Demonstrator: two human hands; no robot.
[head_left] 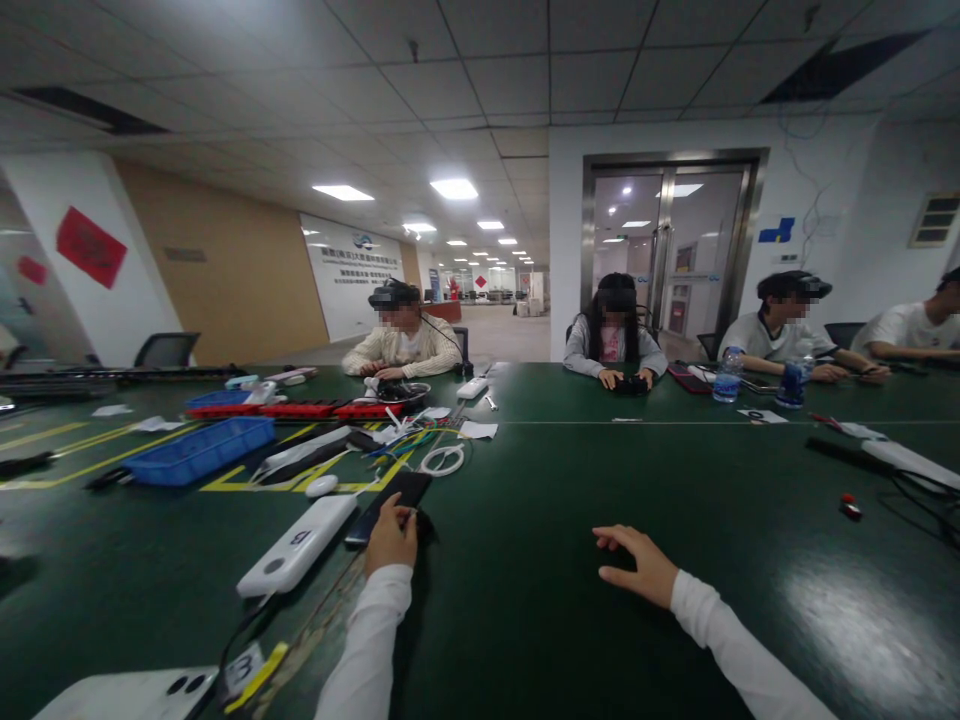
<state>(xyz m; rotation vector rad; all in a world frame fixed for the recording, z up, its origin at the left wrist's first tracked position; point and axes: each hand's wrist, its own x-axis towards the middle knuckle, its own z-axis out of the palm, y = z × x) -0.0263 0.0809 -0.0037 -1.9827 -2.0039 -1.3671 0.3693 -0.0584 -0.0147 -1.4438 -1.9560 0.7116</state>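
My left hand (391, 537) is over the green table, its thumb and fingers drawn together in a pinch. Whatever is between those fingertips is too small to make out. Just beyond it, and partly behind the fingers, lies a dark phone-like slab (409, 488). To the left of this hand rests a long white device (298, 548) with a round dark spot, a printed label and a black cable. My right hand (639, 566) hovers above the table with thumb and fingers apart, holding nothing.
A blue tray (202, 452), tangled wires and a coiled white cable (442, 460) lie ahead on the left. A white case (127, 695) is at the near left. Water bottles (727, 377) stand far right. Several people wearing headsets sit across the table (540, 480).
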